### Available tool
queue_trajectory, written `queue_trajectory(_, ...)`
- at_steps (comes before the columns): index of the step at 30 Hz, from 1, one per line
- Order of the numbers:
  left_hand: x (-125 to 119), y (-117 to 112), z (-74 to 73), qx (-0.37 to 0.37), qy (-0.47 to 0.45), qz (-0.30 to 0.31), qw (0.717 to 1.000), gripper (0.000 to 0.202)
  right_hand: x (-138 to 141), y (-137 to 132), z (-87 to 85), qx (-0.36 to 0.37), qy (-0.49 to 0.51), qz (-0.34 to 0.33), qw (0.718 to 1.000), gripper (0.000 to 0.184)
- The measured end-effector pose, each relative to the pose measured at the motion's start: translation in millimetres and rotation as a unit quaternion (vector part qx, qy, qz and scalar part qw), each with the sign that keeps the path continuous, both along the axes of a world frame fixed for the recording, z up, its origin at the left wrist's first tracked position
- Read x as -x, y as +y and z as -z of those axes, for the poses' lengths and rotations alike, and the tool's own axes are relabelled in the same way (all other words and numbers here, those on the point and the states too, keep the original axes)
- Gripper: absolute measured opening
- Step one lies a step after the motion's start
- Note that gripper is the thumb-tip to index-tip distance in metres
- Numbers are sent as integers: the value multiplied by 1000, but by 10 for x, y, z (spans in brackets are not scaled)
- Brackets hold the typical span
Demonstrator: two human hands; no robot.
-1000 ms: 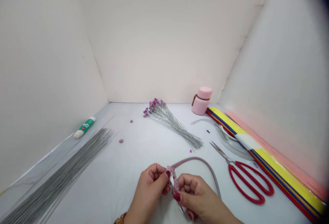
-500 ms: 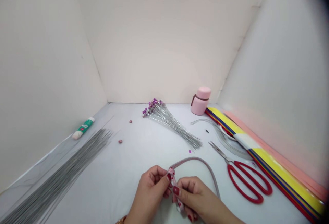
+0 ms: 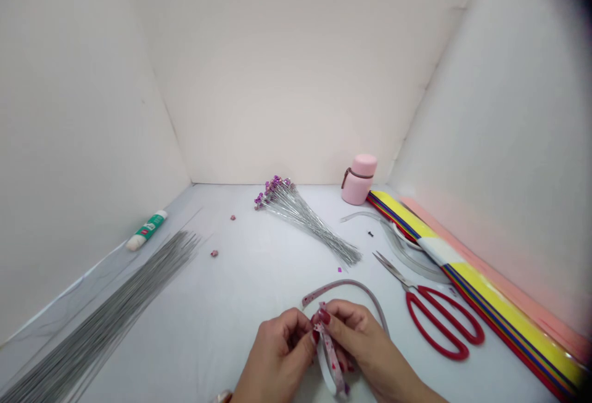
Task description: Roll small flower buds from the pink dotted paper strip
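Note:
My left hand (image 3: 277, 353) and my right hand (image 3: 370, 350) meet at the front of the table, fingertips almost touching. Between them they pinch a narrow pink-and-white patterned paper strip (image 3: 331, 363) with small red marks. Part of it hangs below the fingers in a loop. Behind the hands, a long greyish-pink strip (image 3: 354, 282) curves over to the right; whether it joins the held piece is hidden by my fingers. Red-handled scissors (image 3: 441, 313) lie slightly parted to the right of my right hand.
Wire stems with purple tips (image 3: 305, 218) lie at the back centre, near a pink flask (image 3: 359, 181). Bare grey wires (image 3: 115, 310) and a glue tube (image 3: 147, 230) are on the left. Coloured sheets (image 3: 490, 286) line the right wall. Two tiny folded pieces include one (image 3: 214, 253) left of centre.
My right hand has moved up to my left fingertips. The knot-like fold seen at the strip's top is now covered by fingers, and the hanging part shows more. The camera has shifted slightly.

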State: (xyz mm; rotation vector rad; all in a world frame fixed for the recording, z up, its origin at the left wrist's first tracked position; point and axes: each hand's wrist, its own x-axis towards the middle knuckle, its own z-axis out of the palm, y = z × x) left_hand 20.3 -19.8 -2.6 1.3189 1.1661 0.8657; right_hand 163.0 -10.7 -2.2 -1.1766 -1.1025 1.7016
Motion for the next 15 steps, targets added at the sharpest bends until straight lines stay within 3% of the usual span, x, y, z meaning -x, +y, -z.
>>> queue_trajectory(4,-29,-17,-5,12,9,25,1000,13,-117,73,-3,-45,2,107,993,27)
queue_trajectory(7,-55,-27,33,67,-9,32,997,10,-228,154,-11,-60,40,240,968,20)
queue_trajectory(9,-55,-26,45,99,-30,27,994,9,-265,186,-10,-56,68,284,955,19)
queue_trajectory(12,-35,-11,34,110,-52,17,992,10,-226,163,-5,-31,82,230,969,22)
queue_trajectory(15,-24,2,27,87,-52,9,995,11,-131,82,2,-2,24,66,998,31)
